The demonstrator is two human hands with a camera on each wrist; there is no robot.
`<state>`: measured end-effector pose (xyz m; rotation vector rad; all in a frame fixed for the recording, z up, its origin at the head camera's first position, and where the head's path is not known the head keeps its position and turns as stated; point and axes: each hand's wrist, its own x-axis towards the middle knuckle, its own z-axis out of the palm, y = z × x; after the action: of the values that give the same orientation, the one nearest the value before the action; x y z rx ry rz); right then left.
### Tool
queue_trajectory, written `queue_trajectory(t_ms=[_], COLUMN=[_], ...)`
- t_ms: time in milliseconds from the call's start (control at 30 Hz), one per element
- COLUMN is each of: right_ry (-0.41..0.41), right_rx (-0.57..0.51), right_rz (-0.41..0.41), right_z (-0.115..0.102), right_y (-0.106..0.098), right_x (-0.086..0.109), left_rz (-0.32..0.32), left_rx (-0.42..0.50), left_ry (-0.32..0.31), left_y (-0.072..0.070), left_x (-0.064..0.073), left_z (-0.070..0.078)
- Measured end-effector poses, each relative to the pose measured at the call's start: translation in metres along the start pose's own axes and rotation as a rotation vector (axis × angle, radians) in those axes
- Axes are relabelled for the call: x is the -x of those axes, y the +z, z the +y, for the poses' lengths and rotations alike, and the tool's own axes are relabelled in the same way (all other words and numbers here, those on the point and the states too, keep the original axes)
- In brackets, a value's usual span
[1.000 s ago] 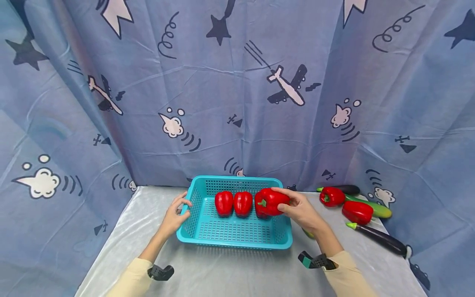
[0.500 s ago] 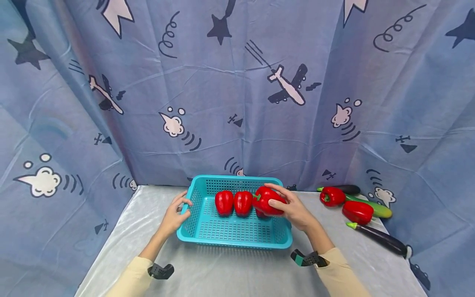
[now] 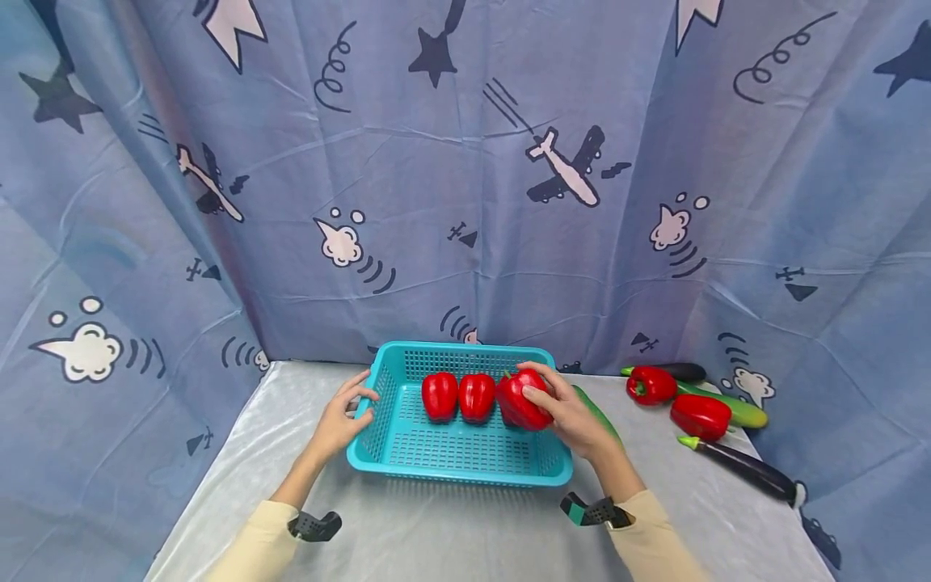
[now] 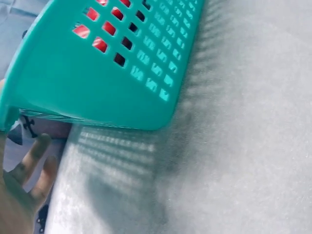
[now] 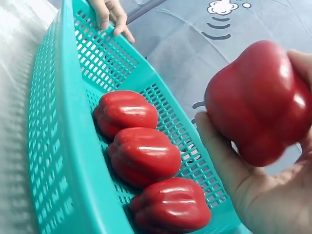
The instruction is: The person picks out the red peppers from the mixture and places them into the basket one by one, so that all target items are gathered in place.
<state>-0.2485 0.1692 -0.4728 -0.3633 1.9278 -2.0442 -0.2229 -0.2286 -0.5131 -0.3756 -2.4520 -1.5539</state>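
Observation:
A turquoise perforated basket [image 3: 458, 478] stands on the table. My left hand [image 3: 342, 420] holds its left rim, some fingers reaching over the edge and others showing outside the wall in the left wrist view. Above the basket's right part, my right hand [image 3: 578, 420] grips a red bell pepper [image 3: 525, 402] between thumb and fingers. The right wrist view shows this pepper raised clear of the others. Three more red bell peppers lie in a row inside: a left one [image 3: 440, 398], a middle one [image 3: 477, 398] and a right one [image 5: 170, 204], which the held pepper mostly covers in the head view.
Right of the basket, partly behind my right forearm, lies a green cucumber-like vegetable [image 3: 596, 412]. Farther right are two red bell peppers [image 3: 650, 385], a long green vegetable [image 3: 745, 411] and two eggplants [image 3: 749, 470]. A patterned blue curtain [image 3: 465, 202] hangs behind the table.
My right hand has moved left and slightly down with the bell pepper, whose stem has turned away from me. The green vegetable beside the basket has come into sight. My left hand stays at the rim.

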Motion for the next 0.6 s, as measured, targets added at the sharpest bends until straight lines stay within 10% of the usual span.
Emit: queue_trajectory(t_ms=[600], right_ry=[-0.007], right_rx=[0.156], right_rz=[0.047], right_z=[0.023], right_y=[0.017], right_x=[-0.005], left_rz=[0.026], left_rx=[0.003], left_ry=[-0.013], left_y=[0.007], left_x=[-0.002], left_z=[-0.031])
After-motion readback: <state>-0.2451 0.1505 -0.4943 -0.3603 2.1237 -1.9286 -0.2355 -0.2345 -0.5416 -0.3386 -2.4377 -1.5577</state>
